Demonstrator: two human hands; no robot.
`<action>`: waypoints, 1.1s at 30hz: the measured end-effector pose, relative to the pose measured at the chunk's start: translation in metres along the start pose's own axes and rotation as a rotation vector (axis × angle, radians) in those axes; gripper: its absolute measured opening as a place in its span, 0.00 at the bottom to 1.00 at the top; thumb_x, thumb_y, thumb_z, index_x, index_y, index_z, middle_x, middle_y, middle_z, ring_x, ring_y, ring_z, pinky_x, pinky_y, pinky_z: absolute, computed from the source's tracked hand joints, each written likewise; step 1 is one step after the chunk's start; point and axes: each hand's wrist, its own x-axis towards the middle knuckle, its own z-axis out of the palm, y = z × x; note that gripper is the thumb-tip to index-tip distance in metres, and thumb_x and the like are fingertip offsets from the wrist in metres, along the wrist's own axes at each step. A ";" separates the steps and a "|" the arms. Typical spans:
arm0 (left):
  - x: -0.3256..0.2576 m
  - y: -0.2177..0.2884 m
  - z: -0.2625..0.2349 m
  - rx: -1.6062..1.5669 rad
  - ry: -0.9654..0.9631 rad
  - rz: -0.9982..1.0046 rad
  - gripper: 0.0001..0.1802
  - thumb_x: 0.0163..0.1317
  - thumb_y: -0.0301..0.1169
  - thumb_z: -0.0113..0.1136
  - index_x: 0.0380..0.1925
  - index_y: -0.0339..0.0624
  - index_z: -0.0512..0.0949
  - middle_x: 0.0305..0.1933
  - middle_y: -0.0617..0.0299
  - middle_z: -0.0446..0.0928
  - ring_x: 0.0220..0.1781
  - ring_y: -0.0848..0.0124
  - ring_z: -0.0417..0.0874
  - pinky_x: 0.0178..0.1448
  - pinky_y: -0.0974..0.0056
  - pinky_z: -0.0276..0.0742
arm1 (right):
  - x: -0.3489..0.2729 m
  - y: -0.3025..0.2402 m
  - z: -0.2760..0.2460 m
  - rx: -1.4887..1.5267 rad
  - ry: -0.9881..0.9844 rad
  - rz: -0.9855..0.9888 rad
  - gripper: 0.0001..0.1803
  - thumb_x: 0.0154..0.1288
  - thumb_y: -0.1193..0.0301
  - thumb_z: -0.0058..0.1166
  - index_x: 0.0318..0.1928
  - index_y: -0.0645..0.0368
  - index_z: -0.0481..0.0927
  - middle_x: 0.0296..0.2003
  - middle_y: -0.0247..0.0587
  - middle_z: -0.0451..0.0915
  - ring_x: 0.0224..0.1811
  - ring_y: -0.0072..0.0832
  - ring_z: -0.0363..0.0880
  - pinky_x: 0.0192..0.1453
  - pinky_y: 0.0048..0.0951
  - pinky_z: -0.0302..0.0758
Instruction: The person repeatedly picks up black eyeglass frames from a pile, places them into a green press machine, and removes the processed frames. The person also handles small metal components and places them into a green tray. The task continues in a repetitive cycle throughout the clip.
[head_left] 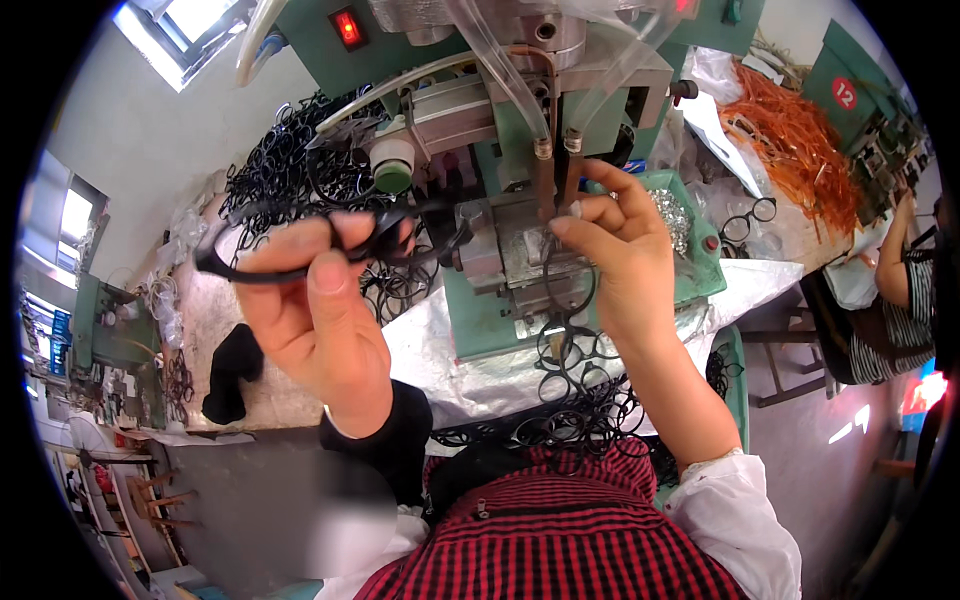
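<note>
My left hand (310,300) is raised and grips a black eyeglass frame front (300,235) between thumb and fingers, held level in front of the green machine (520,130). My right hand (612,250) reaches to the machine's metal jig (520,250), its fingertips pinched at the fixture where another black frame (568,280) hangs below. Whether those fingers grip that frame is hard to tell.
A heap of black frames (300,165) lies behind the left hand, and more black frames (575,390) pile in my lap area. A tray of small silver parts (672,215) sits right of the jig. Orange pieces (800,150) lie far right. Another person (905,290) sits at the right edge.
</note>
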 end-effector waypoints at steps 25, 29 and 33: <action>-0.077 -0.009 0.027 0.504 -0.626 0.380 0.16 0.50 0.28 0.68 0.41 0.43 0.81 0.54 0.54 0.81 0.42 0.61 0.81 0.54 0.54 0.84 | -0.003 0.031 -0.135 -1.596 0.140 -0.483 0.06 0.53 0.74 0.63 0.34 0.59 0.83 0.36 0.44 0.80 0.43 0.44 0.76 0.50 0.41 0.72; -0.091 0.042 -0.030 0.739 -0.588 0.431 0.15 0.51 0.31 0.68 0.41 0.45 0.82 0.49 0.56 0.84 0.45 0.63 0.83 0.56 0.52 0.83 | -0.012 0.047 -0.160 -1.170 0.263 -0.292 0.04 0.63 0.77 0.59 0.38 0.62 0.81 0.35 0.38 0.80 0.35 0.27 0.78 0.41 0.29 0.74; -0.069 0.055 -0.083 1.060 0.324 0.213 0.05 0.58 0.23 0.65 0.35 0.42 0.83 0.38 0.55 0.83 0.43 0.60 0.83 0.51 0.55 0.75 | -0.010 0.040 -0.149 -0.998 0.259 -0.296 0.07 0.68 0.78 0.56 0.45 0.64 0.81 0.38 0.35 0.82 0.40 0.22 0.78 0.48 0.25 0.74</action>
